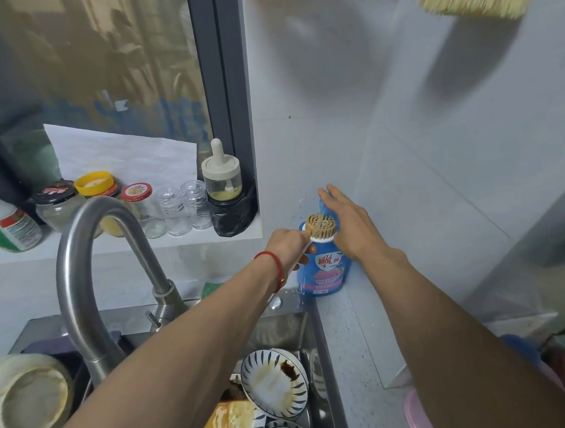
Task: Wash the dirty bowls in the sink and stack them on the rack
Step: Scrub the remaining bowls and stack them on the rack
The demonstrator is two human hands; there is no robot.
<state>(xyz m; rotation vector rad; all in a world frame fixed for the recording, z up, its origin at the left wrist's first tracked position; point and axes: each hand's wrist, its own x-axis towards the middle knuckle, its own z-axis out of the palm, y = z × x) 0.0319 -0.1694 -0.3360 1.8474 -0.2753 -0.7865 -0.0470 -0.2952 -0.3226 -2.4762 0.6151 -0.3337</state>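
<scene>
Several dirty blue-patterned bowls (274,383) with brown sauce stains lie piled in the steel sink (309,324) at the bottom centre. My left hand (288,246) grips the white handle of a dish brush (322,226), holding its tan bristles up in front of a blue dish soap bottle (322,271) on the counter corner. My right hand (349,223) lies flat with straight fingers over the top of the bottle. The bottle's top is hidden behind the brush and hand.
A curved steel faucet (88,258) rises at the sink's left. An upturned cream bowl (28,401) sits at bottom left. Jars and bottles (135,203) line the window sill. A grey counter (358,341) runs along the right; a pink item (417,414) lies below.
</scene>
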